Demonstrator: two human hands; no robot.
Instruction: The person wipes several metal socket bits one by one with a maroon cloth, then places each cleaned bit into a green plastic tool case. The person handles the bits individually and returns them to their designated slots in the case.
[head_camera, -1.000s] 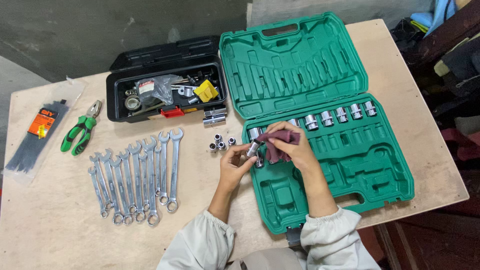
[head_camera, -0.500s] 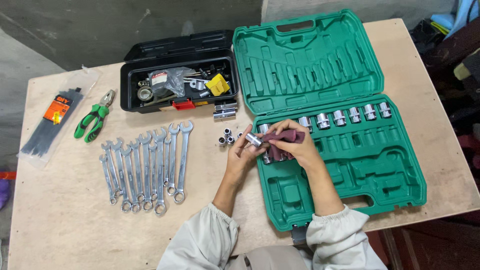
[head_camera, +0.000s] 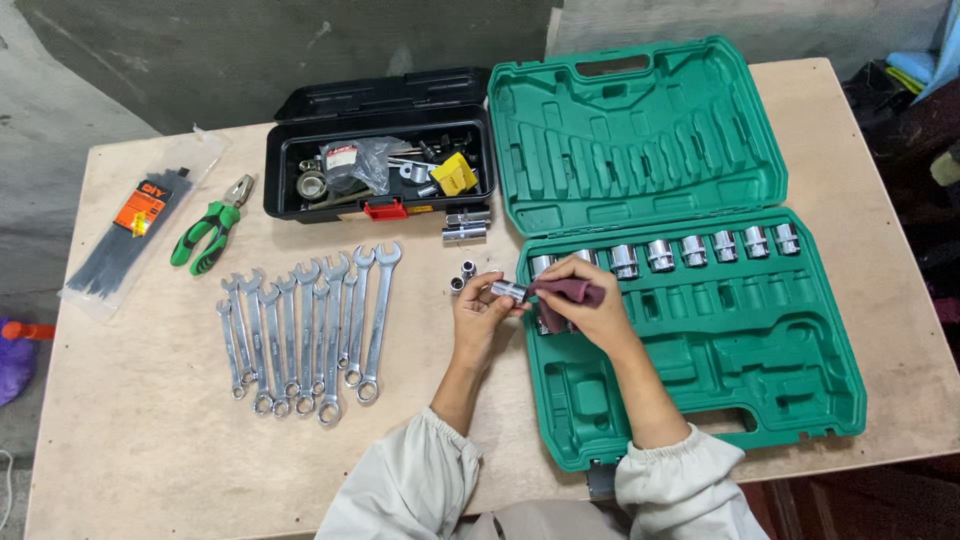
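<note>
Bench (head_camera: 150, 450) w/ open green socket case (head_camera: 680, 260) at right side, black toolbox (head_camera: 385, 150) by far edge, wrench row (head_camera: 305, 325) left of centre; none of these shifted vs 0.5 s ago, only the camera view drifted. Left hand (head_camera: 482, 318) and right hand (head_camera: 582, 300) stayed at case's near-left corner, same pose. Right-hand fingers were closed on maroon cloth (head_camera: 565, 293), pressed against one end of chrome socket (head_camera: 508, 291). Left-hand fingers were closed on socket's other end. Socket lay crosswise between both hands, just above case's left edge. Two loose sockets (head_camera: 462, 277) sat on bench just beside left hand.
</note>
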